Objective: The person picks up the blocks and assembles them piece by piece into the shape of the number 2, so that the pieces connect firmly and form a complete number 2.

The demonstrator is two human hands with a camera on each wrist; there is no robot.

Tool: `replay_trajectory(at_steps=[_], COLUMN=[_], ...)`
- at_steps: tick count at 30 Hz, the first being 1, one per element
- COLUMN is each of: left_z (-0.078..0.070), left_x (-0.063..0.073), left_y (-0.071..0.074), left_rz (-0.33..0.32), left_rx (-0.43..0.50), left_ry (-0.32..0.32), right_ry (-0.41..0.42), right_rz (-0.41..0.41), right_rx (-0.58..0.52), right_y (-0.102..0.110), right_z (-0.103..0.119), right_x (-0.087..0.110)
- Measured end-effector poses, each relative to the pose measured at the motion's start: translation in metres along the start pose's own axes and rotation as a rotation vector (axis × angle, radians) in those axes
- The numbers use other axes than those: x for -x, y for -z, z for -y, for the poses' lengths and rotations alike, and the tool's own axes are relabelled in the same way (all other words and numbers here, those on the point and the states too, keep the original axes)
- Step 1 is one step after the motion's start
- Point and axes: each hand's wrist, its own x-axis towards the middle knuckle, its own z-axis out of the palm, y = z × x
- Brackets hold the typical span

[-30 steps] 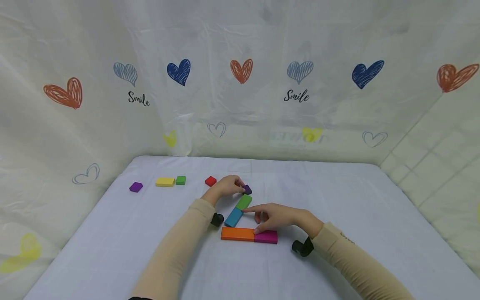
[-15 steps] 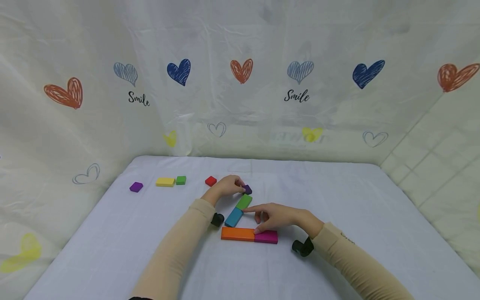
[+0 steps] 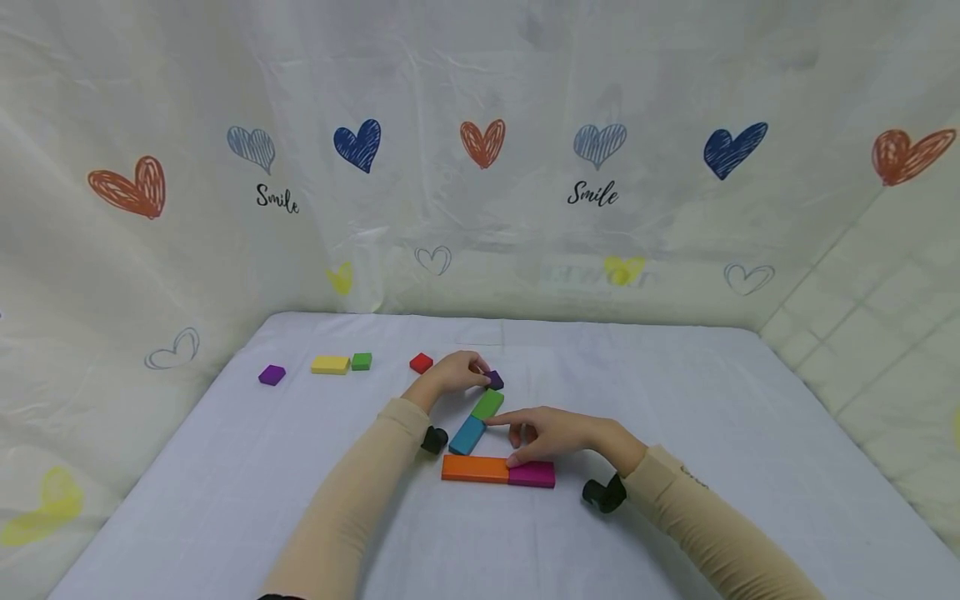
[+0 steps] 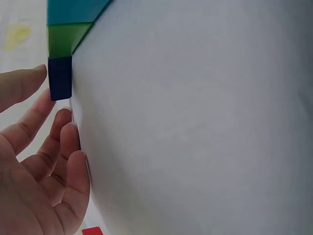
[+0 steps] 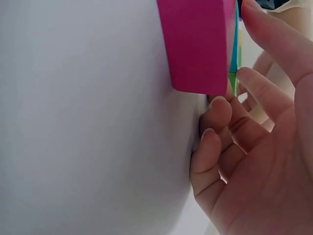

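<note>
My left hand point(image 3: 452, 373) has thumb and index finger at a small dark purple block point(image 3: 496, 381), pinching it at the upper end of a slanted row. Below that block, a green block point(image 3: 488, 405) and a blue block point(image 3: 468, 436) continue the row end to end. Across the bottom lie an orange block point(image 3: 475, 469) and a magenta block point(image 3: 532, 476), joined in a straight bar. With its index finger stretched out, my right hand point(image 3: 562, 431) touches the slanted row near the green-blue joint. Its thumb rests on the bar where orange meets magenta; the other fingers bend loosely beneath.
A red block point(image 3: 422, 363) lies just left of my left hand. Farther left are a small green block point(image 3: 362, 362), a yellow block point(image 3: 330, 365) and a purple block point(image 3: 272, 375). A white cloth covers the table point(image 3: 675, 400); a printed curtain point(image 3: 480, 225) hangs behind it.
</note>
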Motion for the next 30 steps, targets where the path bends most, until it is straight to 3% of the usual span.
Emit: replay_trajectory(at_steps=[5,10,19,30], left_z=[0.005,0.012,0.038,0.055], left_x=[-0.001,0.001,0.017,0.033], left_y=[0.002,0.009,0.044,0.076], left_rz=[-0.027,-0.075,-0.168,-0.233], left_rx=[0.003,0.021,-0.012,0.008], left_ry=[-0.014,-0.028,-0.095,-0.034], right_ry=[-0.004,0.051,0.045,-0.005], right_rz=[0.000,-0.063,-0.182,-0.273], right_rx=[-0.025,-0.091,-0.299,-0.328], right_y=[0.004,0.012,0.024,0.036], right_z=[-0.003,-0.009,-0.022,-0.033], right_x=[-0.003,-0.007,-0.021,-0.030])
